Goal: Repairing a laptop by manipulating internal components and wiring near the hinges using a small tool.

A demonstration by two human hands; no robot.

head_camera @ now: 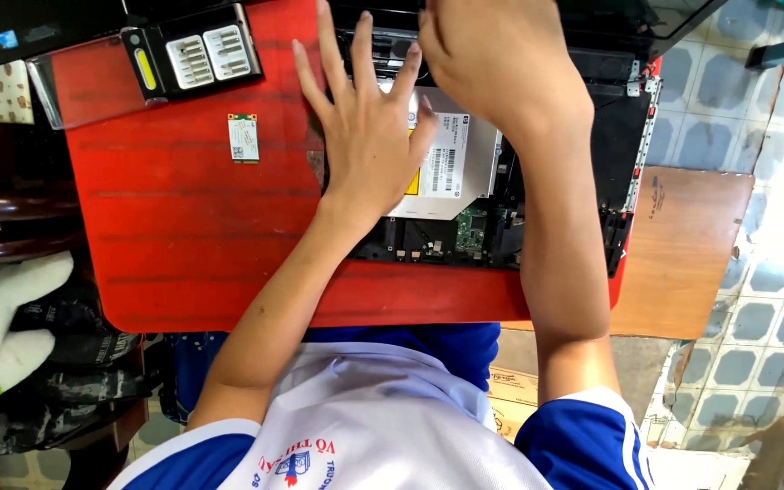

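Pressing your left hand [369, 136] flat, fingers spread, on the silver metal optical drive [455, 168] risks flexing it; your right hand [492, 54] beside it seems curled, grip unclear.

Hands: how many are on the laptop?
2. The left hand lies flat on the silver drive; the right hand is at the laptop's top edge, fingertips cut off.
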